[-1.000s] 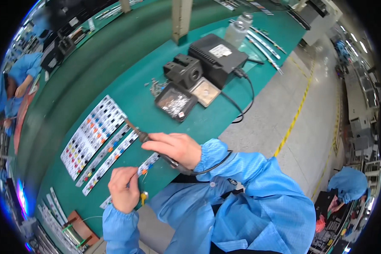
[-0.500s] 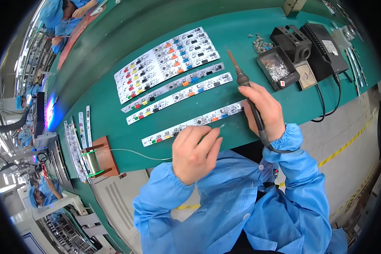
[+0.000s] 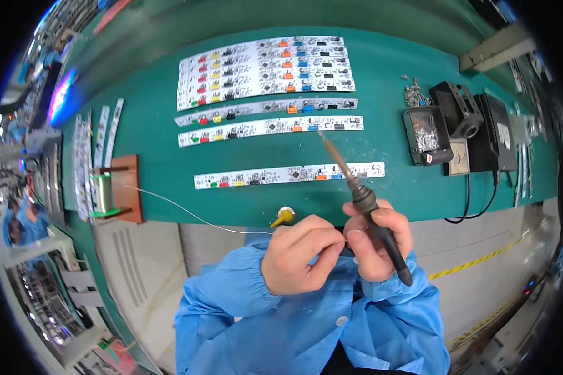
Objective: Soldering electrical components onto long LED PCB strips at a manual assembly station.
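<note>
The left hand [image 3: 303,256], low in the middle of the frame, has its fingers pinched tight on a thin wire [image 3: 187,211]. The wire runs from a spool [image 3: 103,194] at the left. The right hand [image 3: 375,244], just beside it, has its fingers curled around a soldering iron [image 3: 366,203] pointing up and left. I can't tell if the iron touches anything. A long white light strip [image 3: 275,177] lies mid-frame on the green surface [image 3: 150,125].
</note>
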Tool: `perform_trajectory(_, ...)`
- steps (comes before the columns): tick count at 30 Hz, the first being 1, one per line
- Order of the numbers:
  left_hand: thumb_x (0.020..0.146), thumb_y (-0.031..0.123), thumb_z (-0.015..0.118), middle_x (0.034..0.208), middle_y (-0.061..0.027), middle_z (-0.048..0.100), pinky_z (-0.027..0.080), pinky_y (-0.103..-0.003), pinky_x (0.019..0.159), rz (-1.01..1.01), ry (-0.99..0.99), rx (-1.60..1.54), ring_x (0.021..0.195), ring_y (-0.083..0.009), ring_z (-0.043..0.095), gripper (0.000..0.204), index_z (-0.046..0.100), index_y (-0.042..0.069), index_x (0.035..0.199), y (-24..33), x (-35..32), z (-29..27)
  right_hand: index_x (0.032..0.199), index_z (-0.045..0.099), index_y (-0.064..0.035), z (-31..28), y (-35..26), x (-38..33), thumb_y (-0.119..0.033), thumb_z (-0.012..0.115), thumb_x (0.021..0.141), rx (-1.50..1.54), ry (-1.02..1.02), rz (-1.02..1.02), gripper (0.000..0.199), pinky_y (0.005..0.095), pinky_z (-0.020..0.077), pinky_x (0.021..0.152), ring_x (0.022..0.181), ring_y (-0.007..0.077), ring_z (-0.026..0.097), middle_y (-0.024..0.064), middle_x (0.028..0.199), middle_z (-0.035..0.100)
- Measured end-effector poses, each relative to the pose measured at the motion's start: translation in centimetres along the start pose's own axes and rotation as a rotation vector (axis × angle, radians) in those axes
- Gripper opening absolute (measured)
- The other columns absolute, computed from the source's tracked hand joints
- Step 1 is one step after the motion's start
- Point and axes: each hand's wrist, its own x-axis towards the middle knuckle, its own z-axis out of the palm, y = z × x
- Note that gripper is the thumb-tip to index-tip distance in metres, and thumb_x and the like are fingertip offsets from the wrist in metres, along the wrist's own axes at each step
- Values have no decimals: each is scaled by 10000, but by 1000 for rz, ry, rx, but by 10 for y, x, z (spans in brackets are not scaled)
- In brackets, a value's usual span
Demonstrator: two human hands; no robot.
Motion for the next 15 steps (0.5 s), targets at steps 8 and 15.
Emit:
perform_trajectory(8, 705, -84, 657, 782, -120, 651, 486, -284, 551, -122, 197, 178, 628, -219, 632, 120, 617, 12, 766, -23, -11, -35, 1328, 432, -24, -16, 0, 9, -138, 600, 935, -309, 185, -9, 442, 390, 508, 779, 835, 250, 628, 268, 1089, 605)
perform_trajectory(15, 673, -62, 642, 1043, -174, 674, 458, -296, 453, -8, 168, 226, 576, -209, 636, 141, 533, 19, 710, -54, 6, -27, 1060, 578, 31, -16, -32, 20, -259, 603, 905, -748, -166, -247, 329, 468, 476, 807, 751, 295, 595, 203, 845, 626)
